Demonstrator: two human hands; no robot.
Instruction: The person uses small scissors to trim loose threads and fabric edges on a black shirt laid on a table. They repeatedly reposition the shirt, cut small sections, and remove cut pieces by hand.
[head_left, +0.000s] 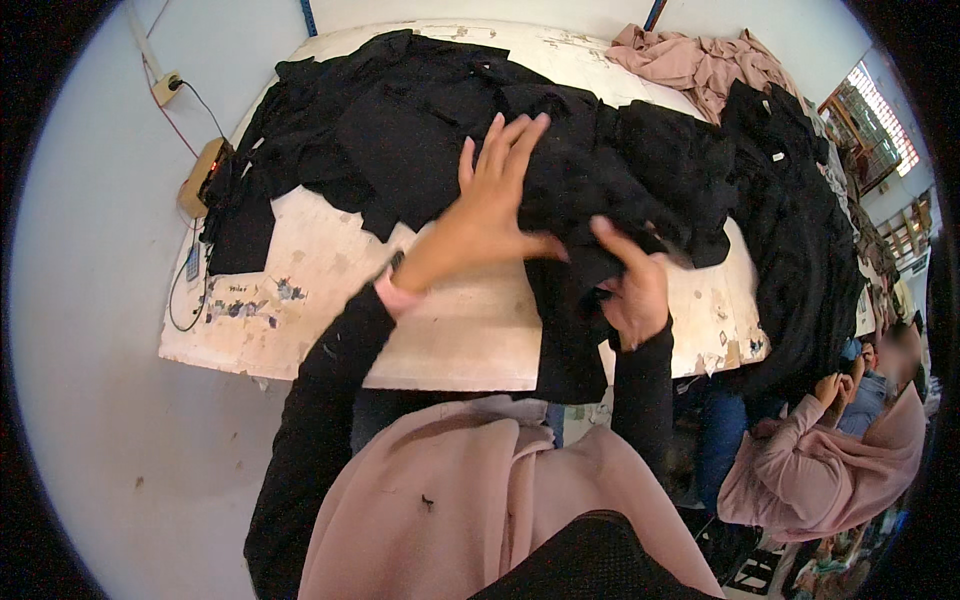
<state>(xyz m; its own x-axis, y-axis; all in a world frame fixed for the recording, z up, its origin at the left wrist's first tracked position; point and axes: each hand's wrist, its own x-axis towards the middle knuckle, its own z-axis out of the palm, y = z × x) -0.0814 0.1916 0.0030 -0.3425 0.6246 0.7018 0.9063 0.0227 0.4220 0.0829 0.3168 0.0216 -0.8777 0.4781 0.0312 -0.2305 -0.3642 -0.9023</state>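
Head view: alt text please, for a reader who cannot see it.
Two hands work a black garment on a worn white table: the left hand lies flat on it, the right hand pinches a fold. Black clothes cover the tabletop.

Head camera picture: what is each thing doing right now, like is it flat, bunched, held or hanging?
Left hand: fingers spread, flat on black cloth.
Right hand: grip shut on black garment, which hangs off the table edge.
Black pile: heaped, crumpled.
Pink cloth: bunched at far edge.
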